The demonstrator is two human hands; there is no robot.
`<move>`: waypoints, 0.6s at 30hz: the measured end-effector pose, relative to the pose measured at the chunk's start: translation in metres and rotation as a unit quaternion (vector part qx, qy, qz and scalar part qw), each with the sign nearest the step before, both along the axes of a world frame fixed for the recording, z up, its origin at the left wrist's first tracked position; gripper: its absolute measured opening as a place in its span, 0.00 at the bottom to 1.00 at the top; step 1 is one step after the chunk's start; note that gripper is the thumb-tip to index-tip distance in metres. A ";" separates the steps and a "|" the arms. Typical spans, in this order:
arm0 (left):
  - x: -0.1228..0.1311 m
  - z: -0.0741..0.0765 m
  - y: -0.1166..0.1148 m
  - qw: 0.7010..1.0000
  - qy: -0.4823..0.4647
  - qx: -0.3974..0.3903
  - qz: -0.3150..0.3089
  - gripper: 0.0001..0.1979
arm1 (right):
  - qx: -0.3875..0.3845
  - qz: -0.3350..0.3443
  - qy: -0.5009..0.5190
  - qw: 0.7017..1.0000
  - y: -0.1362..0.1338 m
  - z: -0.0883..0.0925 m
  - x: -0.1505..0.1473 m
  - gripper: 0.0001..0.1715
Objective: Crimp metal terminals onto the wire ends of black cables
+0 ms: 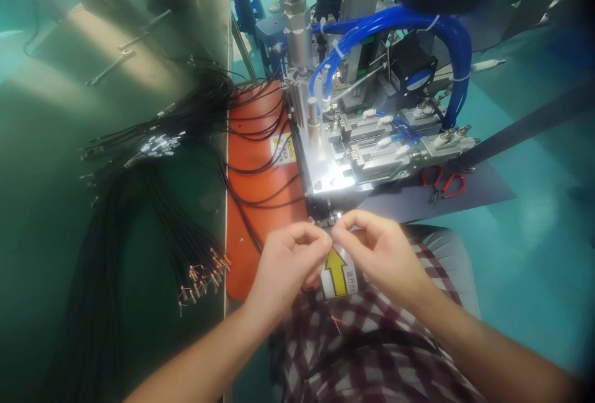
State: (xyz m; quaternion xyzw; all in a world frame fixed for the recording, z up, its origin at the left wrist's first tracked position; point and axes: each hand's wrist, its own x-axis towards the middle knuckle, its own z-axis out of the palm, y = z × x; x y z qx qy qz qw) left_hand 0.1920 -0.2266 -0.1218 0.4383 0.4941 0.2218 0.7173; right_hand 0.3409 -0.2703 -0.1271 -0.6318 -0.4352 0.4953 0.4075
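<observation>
My left hand (292, 254) and my right hand (379, 251) meet at the fingertips just in front of the machine's near edge. Both are closed in a pinch, thumb against forefinger. Whatever lies between the fingertips is too small to make out. Just beneath them is a white label with a yellow arrow (337, 273). Thin coppery strands (337, 322) show over the checked cloth on my lap. Several black cables (246, 223) cross the orange panel (246, 173) at left, some passing out of sight behind my left hand.
A metal machine (334, 167) with blue air hoses (395, 18) stands ahead. Red-handled pliers (441, 186) lie on the grey surface at right. On the dark green surface at left are bundled cables with silvery ends (160, 142) and a bunch with bare copper ends (204, 276).
</observation>
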 end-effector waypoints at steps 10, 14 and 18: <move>0.007 0.001 0.007 0.985 0.059 0.162 -0.021 0.07 | -0.019 -0.008 0.055 0.998 0.005 -0.008 0.010 0.12; 0.011 0.004 0.014 0.993 0.047 0.113 -0.007 0.08 | -0.033 -0.017 0.046 0.998 0.006 -0.008 0.018 0.12; 0.014 0.006 0.017 0.993 0.055 0.104 -0.013 0.06 | -0.029 -0.005 0.032 0.999 0.008 -0.008 0.018 0.10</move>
